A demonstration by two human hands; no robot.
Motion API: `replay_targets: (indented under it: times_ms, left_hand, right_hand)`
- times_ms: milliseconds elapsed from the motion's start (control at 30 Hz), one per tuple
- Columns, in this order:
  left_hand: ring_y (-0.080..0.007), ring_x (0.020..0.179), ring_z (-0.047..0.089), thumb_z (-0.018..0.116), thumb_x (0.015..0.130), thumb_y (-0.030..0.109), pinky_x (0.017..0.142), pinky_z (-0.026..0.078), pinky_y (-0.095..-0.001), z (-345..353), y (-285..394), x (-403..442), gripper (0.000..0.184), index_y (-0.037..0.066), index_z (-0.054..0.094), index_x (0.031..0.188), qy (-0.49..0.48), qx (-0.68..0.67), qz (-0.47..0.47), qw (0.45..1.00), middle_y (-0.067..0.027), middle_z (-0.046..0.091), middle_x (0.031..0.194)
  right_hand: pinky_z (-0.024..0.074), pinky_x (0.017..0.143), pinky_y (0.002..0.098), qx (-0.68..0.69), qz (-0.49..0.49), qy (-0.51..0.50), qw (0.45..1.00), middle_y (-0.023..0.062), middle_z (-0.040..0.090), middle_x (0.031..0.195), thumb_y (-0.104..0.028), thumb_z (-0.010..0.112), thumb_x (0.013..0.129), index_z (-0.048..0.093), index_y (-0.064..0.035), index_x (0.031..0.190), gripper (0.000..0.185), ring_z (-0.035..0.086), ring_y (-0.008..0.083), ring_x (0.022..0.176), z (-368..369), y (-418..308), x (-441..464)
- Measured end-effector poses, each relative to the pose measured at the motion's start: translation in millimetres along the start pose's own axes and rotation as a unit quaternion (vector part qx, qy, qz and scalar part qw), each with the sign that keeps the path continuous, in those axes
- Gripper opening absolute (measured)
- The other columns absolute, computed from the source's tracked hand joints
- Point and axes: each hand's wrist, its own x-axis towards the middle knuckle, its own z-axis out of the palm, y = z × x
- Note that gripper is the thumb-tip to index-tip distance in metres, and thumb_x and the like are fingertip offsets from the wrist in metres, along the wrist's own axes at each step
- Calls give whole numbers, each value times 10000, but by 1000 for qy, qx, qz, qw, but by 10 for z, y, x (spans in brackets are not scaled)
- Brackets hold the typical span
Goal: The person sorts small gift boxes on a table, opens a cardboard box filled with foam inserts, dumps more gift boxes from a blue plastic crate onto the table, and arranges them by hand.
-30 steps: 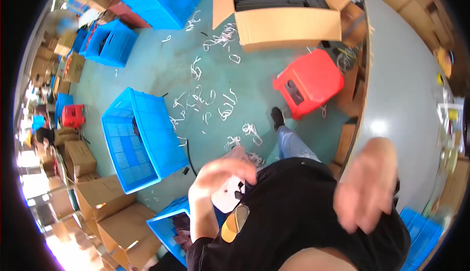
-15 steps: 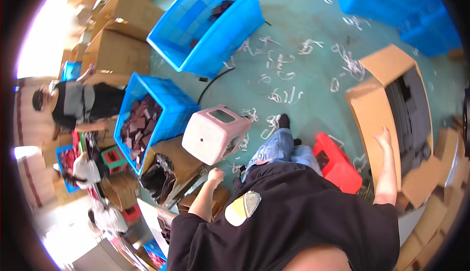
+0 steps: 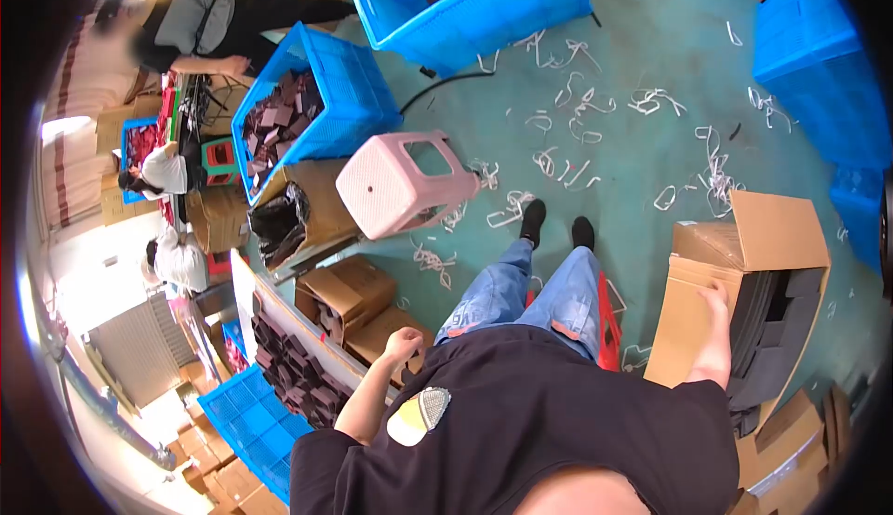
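My left hand is closed with its fingers curled, and nothing shows in it. It is held beside my waist, near the edge of a table bearing dark foam pieces. My right hand has its fingers apart, over the side of an open cardboard box; whether it touches the box is unclear. Dark grey sheets fill that box. Under my body, between my jeans and the box, a red stool shows in part.
A pink stool stands ahead to the left, beside a blue crate of dark pieces. Another blue crate is farther ahead. White straps litter the floor. A person stands at upper left; others sit at left.
The view has turned, bringing the table and its dark pieces into sight. The red stool is now mostly hidden by my legs. My hands, raised a second ago, are now lower and at my sides.
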Motion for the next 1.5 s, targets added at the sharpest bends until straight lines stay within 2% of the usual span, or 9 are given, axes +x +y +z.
replay_targets:
  times_ms: [100, 200, 300, 400, 500, 600, 633, 967, 1500]
  left_hand:
    - [-167, 772, 649, 620, 764, 188, 734, 512, -296, 331, -143, -202, 212, 42, 691, 900, -10, 55, -21, 998, -71, 686, 829]
    - [-171, 842, 650, 631, 772, 194, 789, 506, -297, 536, 113, -508, 249, 29, 684, 950, -35, -20, -11, 999, -78, 691, 888]
    - [-169, 848, 649, 612, 792, 157, 792, 507, -287, 742, -96, -440, 254, 10, 667, 992, -46, -199, -49, 978, -81, 688, 904]
    - [-166, 836, 650, 598, 807, 115, 787, 509, -271, 718, 149, -521, 256, -4, 645, 1029, -54, 6, -62, 997, -88, 682, 917]
    - [-156, 830, 650, 585, 822, 105, 765, 512, -264, 730, 236, -532, 264, -7, 626, 1057, -53, -150, -56, 986, -87, 674, 939]
    - [-153, 829, 652, 585, 828, 127, 731, 514, -269, 768, 272, -452, 270, 2, 619, 1065, -34, -194, -112, 974, -79, 668, 949]
    - [-153, 826, 652, 585, 830, 130, 716, 515, -270, 815, 294, -428, 269, 4, 618, 1065, -36, -180, -109, 977, -75, 667, 947]
    - [-124, 769, 620, 566, 855, 118, 677, 516, -268, 1018, 301, -314, 231, 16, 626, 1053, -69, -148, -110, 981, -64, 663, 927]
    - [-137, 729, 623, 579, 844, 79, 674, 514, -269, 756, 194, 32, 227, -23, 617, 1043, -53, -205, -52, 976, -86, 670, 907]
  right_hand:
    - [505, 838, 397, -170, -12, 53, 984, 179, 640, 1059, -266, 830, 614, 568, -40, 1134, 625, 616, 334, 972, 53, -224, 93]
    - [502, 837, 437, -285, 1, 333, 899, 175, 623, 1012, -349, 825, 642, 577, -56, 1008, 531, 608, 340, 942, -46, -643, -295]
    - [512, 759, 458, -324, 55, 432, 840, 154, 603, 995, -461, 854, 560, 511, -67, 1008, 688, 605, 357, 913, -75, -972, -643]
    - [507, 771, 470, -236, 26, 398, 886, 159, 581, 1056, -476, 854, 551, 478, -75, 1013, 719, 601, 355, 935, -249, -475, -227]
    - [509, 823, 421, -267, 117, 345, 892, 155, 617, 1044, -363, 874, 579, 549, -41, 1011, 630, 613, 335, 955, -404, -1208, -716]
    - [509, 835, 361, -26, -42, 32, 998, 134, 662, 1046, -209, 873, 590, 615, -17, 1051, 562, 640, 251, 951, -565, -446, 102]
    - [503, 833, 326, -36, 22, 36, 998, 104, 683, 1044, -95, 844, 601, 643, -13, 1084, 529, 646, 187, 944, -582, -436, 200]
    - [506, 803, 394, -213, 16, 145, 966, 125, 690, 1008, -187, 799, 667, 649, -80, 1089, 461, 658, 302, 934, -425, -469, 103]
    - [512, 762, 437, -280, -264, 67, 920, 227, 661, 877, -264, 775, 656, 675, 4, 848, 345, 646, 373, 867, 1217, -2733, -411]
